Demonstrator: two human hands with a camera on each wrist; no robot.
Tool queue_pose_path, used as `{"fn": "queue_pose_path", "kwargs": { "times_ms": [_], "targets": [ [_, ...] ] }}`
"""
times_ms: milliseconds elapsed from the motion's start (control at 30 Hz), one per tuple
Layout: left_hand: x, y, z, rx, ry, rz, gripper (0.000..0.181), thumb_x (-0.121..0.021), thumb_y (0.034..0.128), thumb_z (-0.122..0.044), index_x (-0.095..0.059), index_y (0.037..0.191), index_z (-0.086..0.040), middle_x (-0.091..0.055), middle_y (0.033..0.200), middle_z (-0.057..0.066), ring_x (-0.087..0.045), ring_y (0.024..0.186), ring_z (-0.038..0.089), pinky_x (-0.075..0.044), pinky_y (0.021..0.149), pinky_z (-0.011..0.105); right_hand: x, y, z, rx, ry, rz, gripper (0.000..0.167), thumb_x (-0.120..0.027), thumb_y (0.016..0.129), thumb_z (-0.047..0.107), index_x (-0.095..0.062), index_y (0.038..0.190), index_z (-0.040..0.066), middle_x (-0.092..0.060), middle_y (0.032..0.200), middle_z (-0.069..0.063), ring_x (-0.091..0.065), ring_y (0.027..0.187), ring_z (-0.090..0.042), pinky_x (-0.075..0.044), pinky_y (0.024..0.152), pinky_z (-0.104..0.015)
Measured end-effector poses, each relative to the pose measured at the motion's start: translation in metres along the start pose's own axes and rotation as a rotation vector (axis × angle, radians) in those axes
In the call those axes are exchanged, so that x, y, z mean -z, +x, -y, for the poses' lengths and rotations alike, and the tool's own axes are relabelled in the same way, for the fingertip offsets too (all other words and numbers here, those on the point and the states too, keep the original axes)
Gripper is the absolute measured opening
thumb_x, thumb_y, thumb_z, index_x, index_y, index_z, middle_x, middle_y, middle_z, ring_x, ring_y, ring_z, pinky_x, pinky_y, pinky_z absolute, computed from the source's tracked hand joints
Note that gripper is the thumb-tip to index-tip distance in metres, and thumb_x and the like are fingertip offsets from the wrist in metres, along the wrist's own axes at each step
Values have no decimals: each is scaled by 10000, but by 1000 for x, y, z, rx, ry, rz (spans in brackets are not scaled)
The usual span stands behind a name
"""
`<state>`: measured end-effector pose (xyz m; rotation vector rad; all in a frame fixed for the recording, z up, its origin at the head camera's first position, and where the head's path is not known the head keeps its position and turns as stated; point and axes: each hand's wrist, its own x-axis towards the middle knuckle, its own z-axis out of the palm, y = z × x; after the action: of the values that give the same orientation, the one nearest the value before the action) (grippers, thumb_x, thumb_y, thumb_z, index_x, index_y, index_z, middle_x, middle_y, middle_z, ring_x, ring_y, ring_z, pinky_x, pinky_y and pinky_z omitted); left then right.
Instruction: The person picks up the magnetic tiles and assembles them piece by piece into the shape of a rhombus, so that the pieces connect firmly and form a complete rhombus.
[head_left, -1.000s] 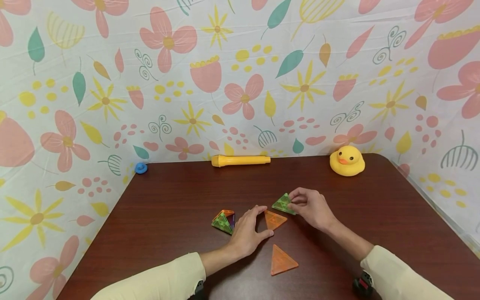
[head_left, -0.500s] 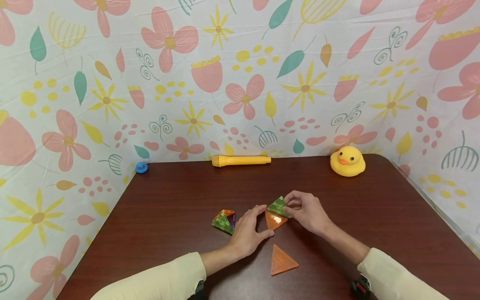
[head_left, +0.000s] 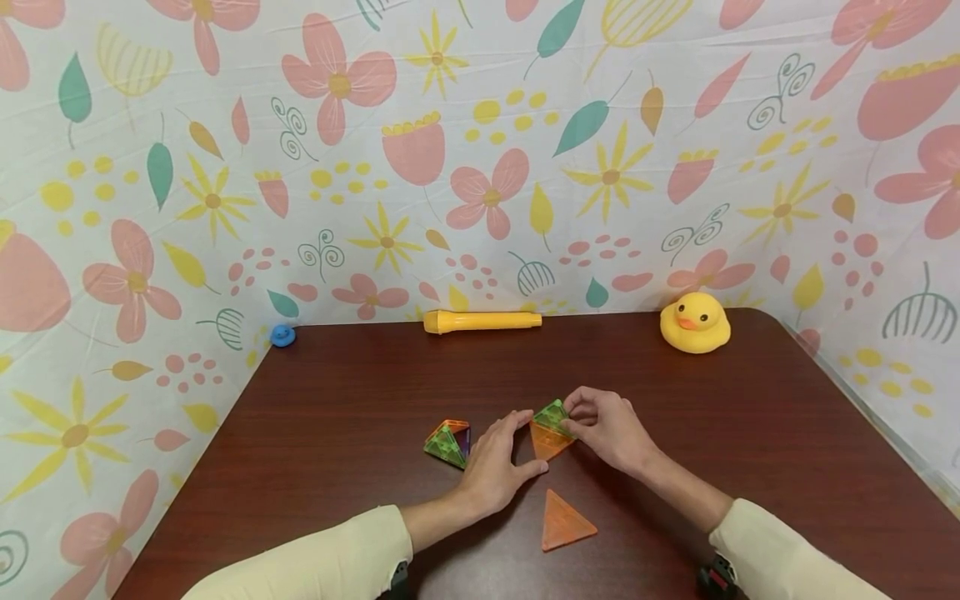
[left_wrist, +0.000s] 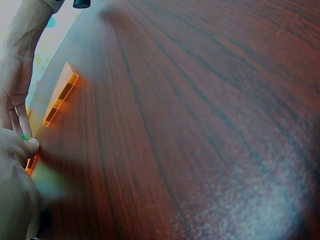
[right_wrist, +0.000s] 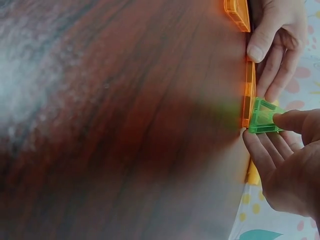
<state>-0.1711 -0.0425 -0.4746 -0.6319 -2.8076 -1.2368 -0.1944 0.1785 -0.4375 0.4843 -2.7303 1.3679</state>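
Note:
My right hand (head_left: 611, 429) pinches a green triangular tile (head_left: 552, 413), which stands tilted at the far edge of an orange triangle tile (head_left: 550, 442). In the right wrist view the green tile (right_wrist: 264, 116) is between thumb and fingers, against the orange tile (right_wrist: 249, 92). My left hand (head_left: 495, 467) rests on the table with thumb and fingers spread, fingertips at the orange tile's left corner and thumb near its lower tip. A second orange triangle (head_left: 566, 521) lies flat nearer the front.
Left of my left hand sits a small cluster of green, orange and purple tiles (head_left: 447, 443). Along the back of the table (head_left: 360, 375) are a blue duck (head_left: 282, 336), a yellow microphone-shaped toy (head_left: 483, 322) and a yellow duck (head_left: 695, 323).
My right hand has moved left and slightly nearer, bringing the green tile from beyond the orange tile to its far edge. The left hand has stayed in place.

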Motion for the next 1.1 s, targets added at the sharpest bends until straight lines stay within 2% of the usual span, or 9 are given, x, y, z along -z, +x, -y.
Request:
{"fn": "queue_pose_path", "kwargs": {
  "times_ms": [500,700,967,1100],
  "targets": [
    [1,0,0,16,2,5,695,-833,957,-265,-511,1552,-104,-552,1567,51,-432,1490,380,-372,1157,652,-3,-2,0,9,3,51,215,-759,967,-3,-738,1180,-23,-774,1113,-139,-763,1040,-318,-637,813,-388],
    [0,0,0,24,-1,11,691,-828,963,-272,-511,1555,-112,-541,1576,59,-420,1497,395,-366,1155,667,-1,-4,-1,10,-12,56,300,-769,965,12,-714,1257,-33,-771,1153,-152,-748,1086,-338,-626,865,-438],
    [0,0,-1,19,4,14,694,-826,965,-283,-508,1559,-116,-540,1576,64,-419,1498,396,-357,1158,673,4,-9,-3,50,-33,110,586,-812,939,41,-574,1467,-50,-646,1417,-226,-653,1277,-390,-557,1001,-519],
    [0,-1,-1,17,10,13,704,-831,960,-298,-508,1557,-114,-539,1576,68,-421,1495,401,-358,1153,680,5,-14,-2,104,-57,122,766,-855,910,79,-466,1560,-35,-556,1527,-233,-576,1372,-396,-510,1053,-540]
  ]
}}
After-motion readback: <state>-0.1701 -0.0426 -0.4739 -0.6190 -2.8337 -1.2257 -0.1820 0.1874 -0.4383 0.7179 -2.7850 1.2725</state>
